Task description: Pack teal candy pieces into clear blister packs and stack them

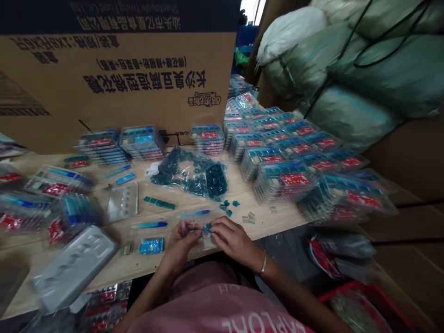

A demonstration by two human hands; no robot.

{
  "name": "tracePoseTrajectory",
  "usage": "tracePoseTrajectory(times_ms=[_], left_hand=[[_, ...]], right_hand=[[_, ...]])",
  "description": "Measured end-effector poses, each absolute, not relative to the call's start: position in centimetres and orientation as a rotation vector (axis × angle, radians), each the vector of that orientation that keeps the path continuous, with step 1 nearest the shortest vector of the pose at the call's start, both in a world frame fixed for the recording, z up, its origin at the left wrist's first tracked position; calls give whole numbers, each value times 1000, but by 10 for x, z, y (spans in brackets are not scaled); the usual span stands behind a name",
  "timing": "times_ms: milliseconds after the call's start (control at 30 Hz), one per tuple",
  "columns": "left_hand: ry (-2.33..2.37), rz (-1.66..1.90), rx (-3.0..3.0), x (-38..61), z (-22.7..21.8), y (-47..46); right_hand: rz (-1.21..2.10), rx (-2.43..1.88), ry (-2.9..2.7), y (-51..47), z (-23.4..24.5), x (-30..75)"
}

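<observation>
Near the table's front edge, a clear plastic tray [208, 245] lies between my two hands, with a blue pen [196, 213] along its far side. My left hand [183, 243] pinches the tray's left part, thumb over it. Small teal pieces [207, 229] sit at the fingertips of my right hand [231, 240], whose fingers are closed over them. Just beyond, several loose teal pieces [227, 208] are scattered on the wood. A plastic bag [189, 173] full of teal pieces lies open behind them.
Stacks of filled clear packs [284, 178] line the right side. Left of my hands are a blue packet [151, 245], a pen [150, 225], a teal row [159, 202] and an upturned tray [74, 266]. A large carton [138, 60] walls the back; sacks [364, 111] rise at right.
</observation>
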State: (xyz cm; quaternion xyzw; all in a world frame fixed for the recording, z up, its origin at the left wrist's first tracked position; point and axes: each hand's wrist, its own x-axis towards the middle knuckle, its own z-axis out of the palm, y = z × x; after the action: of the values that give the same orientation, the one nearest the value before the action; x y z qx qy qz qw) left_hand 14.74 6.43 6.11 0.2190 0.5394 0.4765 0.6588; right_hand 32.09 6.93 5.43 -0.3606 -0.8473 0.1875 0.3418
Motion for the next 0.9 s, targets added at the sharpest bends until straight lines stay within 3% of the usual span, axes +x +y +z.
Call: tracePoseTrajectory(times_ms=[333,500,700,900], left_hand=[[1263,1105,554,145,51,63],[1220,1067,499,138,49,63],[1229,1085,392,131,48,68],[1182,1090,393,131,41,68]], right_hand=[[505,-911,-2265,67,45,313],[787,-918,-2073,84,45,327],[446,-1447,-1967,132,16,381],[548,-1520,-1887,140,-10,394]])
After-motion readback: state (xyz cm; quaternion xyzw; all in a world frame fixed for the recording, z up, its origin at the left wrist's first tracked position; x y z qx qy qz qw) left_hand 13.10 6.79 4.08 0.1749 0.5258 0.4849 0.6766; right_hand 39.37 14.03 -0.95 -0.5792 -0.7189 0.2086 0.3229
